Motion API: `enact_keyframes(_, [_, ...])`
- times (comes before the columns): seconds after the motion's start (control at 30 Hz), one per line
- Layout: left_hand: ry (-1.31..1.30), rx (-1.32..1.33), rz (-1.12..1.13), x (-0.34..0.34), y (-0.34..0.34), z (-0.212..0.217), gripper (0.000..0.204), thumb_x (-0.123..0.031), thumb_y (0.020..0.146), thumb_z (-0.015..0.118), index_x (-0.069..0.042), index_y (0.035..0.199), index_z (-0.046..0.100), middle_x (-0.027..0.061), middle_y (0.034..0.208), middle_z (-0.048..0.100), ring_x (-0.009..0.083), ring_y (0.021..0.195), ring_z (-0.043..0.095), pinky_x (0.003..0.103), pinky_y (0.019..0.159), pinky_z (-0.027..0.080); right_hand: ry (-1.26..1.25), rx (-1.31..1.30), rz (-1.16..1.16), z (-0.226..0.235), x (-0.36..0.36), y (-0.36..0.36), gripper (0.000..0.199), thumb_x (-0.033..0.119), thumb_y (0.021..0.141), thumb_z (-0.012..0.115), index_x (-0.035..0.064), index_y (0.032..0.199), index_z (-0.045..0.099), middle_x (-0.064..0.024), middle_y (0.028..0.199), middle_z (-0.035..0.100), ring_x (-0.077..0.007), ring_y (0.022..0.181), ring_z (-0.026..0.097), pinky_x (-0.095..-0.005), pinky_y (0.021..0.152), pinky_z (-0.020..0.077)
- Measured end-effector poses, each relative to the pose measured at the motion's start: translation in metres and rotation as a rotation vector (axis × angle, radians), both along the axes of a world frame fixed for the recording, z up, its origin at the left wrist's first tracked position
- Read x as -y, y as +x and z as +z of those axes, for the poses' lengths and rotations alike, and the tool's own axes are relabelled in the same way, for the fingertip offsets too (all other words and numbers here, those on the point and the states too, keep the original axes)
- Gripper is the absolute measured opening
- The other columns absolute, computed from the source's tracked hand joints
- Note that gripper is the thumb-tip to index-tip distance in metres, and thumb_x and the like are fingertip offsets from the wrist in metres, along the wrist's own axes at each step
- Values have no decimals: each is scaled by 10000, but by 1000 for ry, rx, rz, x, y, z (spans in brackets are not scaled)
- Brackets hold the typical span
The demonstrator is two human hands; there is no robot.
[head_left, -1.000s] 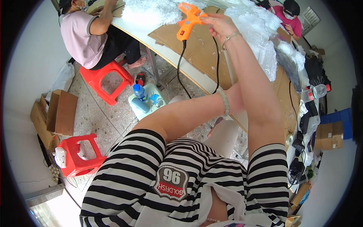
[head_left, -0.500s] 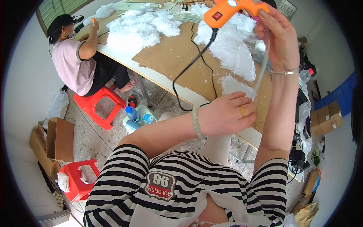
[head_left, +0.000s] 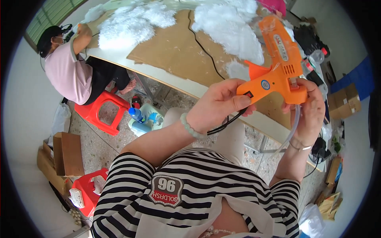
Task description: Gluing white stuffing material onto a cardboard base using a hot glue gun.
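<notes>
An orange hot glue gun (head_left: 282,59) is raised in front of me, its body pointing up and away. My left hand (head_left: 222,101) is closed around its handle, thumb beside the red switch. Around the gun's rear end curls my right hand (head_left: 311,109), its fingers partly hidden behind the orange body. A translucent glue stick (head_left: 296,121) comes out of that rear end and bends down past my right palm. The black cord (head_left: 226,123) runs from the handle below my left hand.
White fluffy fibre (head_left: 226,29) lies in heaps on cardboard (head_left: 168,53) over the table. A co-worker (head_left: 67,67) sits at the left on a red stool (head_left: 104,113). A basin (head_left: 147,125) with a blue-capped bottle, another red stool (head_left: 89,194) and boxes (head_left: 68,152) stand on the floor.
The glue gun has come down nearer and turned upward. My left hand has taken hold of its handle. My right hand has lowered with the gun's rear end.
</notes>
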State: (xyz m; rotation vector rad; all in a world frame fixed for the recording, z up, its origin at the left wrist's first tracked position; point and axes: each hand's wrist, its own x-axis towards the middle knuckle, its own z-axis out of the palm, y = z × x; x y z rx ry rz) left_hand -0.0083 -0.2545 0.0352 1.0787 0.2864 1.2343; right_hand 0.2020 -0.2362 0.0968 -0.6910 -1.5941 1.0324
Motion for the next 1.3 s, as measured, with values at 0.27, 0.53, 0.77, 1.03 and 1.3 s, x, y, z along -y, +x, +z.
enact_keyframes(0.27, [-162, -54, -264, -16, 52, -18, 260, -169, 905, 530, 30, 1072, 530, 55, 828, 600, 108, 721, 537, 240, 680, 439, -122, -107, 372, -53, -15, 1, 842, 454, 685, 688, -55, 1277, 372, -238, 1239, 469, -351, 1110, 507, -482, 959, 383])
enact_keyframes(0.53, [227, -533, 3, -54, 51, -49, 193, -214, 866, 575, -27, 906, 600, 75, 688, 603, 137, 605, 548, 270, 563, 431, -336, -346, -1, -69, -39, 20, 534, 274, 838, 573, -61, 1224, 416, -208, 1161, 515, -282, 938, 596, -405, 727, 547])
enact_keyframes(0.77, [960, -1139, 578, -101, 0, -56, 276, -224, 776, 638, -22, 957, 586, 130, 864, 631, 303, 925, 603, 385, 772, 483, -522, 125, -83, -65, -54, 60, 459, 347, 884, 541, 11, 1184, 453, -128, 1092, 554, -176, 800, 582, -300, 556, 546])
enact_keyframes(1.03, [1079, -1281, 517, -109, 18, -72, 390, -307, 766, 635, -29, 1031, 563, 136, 1077, 583, 312, 1083, 523, 424, 905, 410, -667, 330, -67, -67, -81, 66, 427, 448, 876, 525, 53, 1035, 535, -101, 866, 625, -116, 620, 568, -225, 485, 479])
enact_keyframes(1.3, [1068, -1314, 517, -112, 19, -73, 403, -338, 771, 624, -50, 1047, 563, 137, 1070, 589, 304, 1062, 536, 412, 899, 408, -639, 373, -113, -67, -92, 65, 398, 459, 890, 479, 69, 941, 541, -107, 838, 631, -111, 628, 585, -218, 466, 455])
